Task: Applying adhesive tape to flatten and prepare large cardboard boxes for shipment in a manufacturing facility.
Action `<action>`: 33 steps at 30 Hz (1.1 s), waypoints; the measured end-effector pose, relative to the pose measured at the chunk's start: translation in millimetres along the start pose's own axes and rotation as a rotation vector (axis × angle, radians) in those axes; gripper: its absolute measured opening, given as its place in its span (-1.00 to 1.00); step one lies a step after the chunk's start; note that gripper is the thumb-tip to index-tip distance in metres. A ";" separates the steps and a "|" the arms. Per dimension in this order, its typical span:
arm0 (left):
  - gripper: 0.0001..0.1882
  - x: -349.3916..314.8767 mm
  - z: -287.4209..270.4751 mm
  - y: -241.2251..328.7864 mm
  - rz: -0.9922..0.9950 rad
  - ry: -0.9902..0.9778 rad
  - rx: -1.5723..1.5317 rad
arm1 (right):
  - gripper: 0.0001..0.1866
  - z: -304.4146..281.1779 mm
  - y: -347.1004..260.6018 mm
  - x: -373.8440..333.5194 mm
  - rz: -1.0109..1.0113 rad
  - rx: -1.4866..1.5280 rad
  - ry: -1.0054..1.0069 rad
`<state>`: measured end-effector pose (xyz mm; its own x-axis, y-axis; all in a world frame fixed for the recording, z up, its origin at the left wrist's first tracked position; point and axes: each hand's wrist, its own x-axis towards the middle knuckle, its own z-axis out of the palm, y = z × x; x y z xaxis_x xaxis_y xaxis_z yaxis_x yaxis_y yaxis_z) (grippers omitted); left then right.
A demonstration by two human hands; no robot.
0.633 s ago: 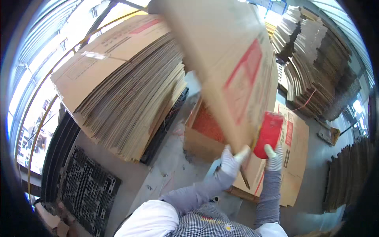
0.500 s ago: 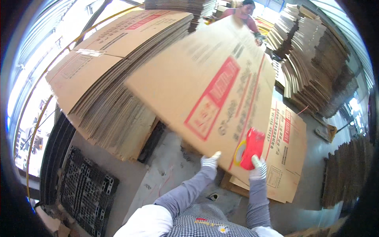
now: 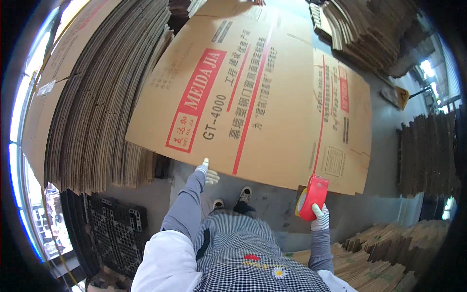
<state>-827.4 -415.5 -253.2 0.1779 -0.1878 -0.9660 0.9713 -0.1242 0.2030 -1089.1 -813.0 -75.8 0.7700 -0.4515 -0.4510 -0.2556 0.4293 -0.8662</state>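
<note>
A large flat cardboard carton (image 3: 277, 141) with red bands and dark print lies in front of me, its near edge facing my body. My left hand (image 3: 208, 173), in a pale glove with striped cuff, is at that near edge. Its thumb points up and its fingers are stretched apart, gripping nothing I can see. My right hand (image 3: 320, 217), gloved alike, is closed on a red roll of tape (image 3: 315, 197) with a yellowish side. The roll is by the carton's near right edge, overlapping it in view.
A tall stack of flattened cartons (image 3: 104, 97) stands at left, with black plastic pallets (image 3: 116, 228) near it. More stacks are at far right (image 3: 365, 29), right (image 3: 428, 158) and lower right (image 3: 384, 253). Another person's hand (image 3: 259, 2) shows at the far edge.
The raised, tilted carton has come down over the one beneath. My left hand has moved left and its fingers have spread. The tape has moved lower in view, and the other person is mostly out of view.
</note>
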 end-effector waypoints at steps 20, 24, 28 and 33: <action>-0.10 -113.4 40.4 -83.4 0.662 -1.185 -0.391 | -0.32 174.2 67.5 -12.5 0.051 -0.441 -0.718; -0.29 -118.9 8.7 -99.3 0.834 -0.805 -0.243 | -0.36 202.5 89.7 -18.0 -0.202 -0.751 -0.803; -0.68 -125.5 -27.6 -98.0 0.585 -0.630 -0.433 | -0.38 241.5 106.2 -24.0 -0.360 -0.877 -0.892; -0.76 -80.5 -69.4 -85.4 0.538 -0.212 -0.564 | -0.47 298.0 120.3 -19.5 -0.042 -0.952 -0.749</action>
<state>-913.7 -322.2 -204.0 0.6651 -0.2700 -0.6962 0.7046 0.5357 0.4654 -960.7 -519.5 -107.1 0.8552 0.2486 -0.4548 -0.3071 -0.4638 -0.8310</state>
